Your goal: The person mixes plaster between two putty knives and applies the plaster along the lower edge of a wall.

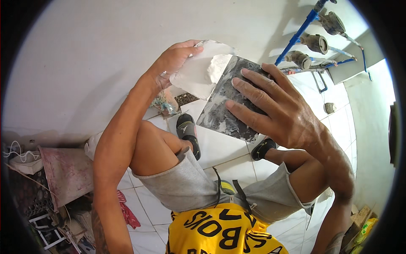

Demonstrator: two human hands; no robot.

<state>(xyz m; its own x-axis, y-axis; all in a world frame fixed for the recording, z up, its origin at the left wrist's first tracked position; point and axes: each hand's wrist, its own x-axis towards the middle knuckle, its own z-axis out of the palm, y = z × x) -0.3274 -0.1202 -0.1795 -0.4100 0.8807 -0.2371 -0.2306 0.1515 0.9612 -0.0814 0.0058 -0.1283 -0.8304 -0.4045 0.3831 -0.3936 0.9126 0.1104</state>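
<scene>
My left hand point(174, 62) grips the far left edge of a flat plate coated in white putty point(192, 75), with the thumb on top. A thicker lump of wet putty point(218, 68) lies on its right side. In my right hand point(281, 106) is a dark square plate point(215, 116) streaked with white putty; the fingers lie spread across its upper face and the thumb is hidden. Its left edge meets or overlaps the putty lump; exact contact cannot be made out. Both plates are above the floor, between my knees and the wall.
A pale wall point(97, 46) rises ahead. Blue pipes point(298, 36) and round water meters point(315, 43) stand at the far right. Beyond my feet lies a clear plastic bag point(165, 103). At left are a stained bucket point(65, 173) and a red cloth point(127, 209) on the white floor tiles point(146, 199).
</scene>
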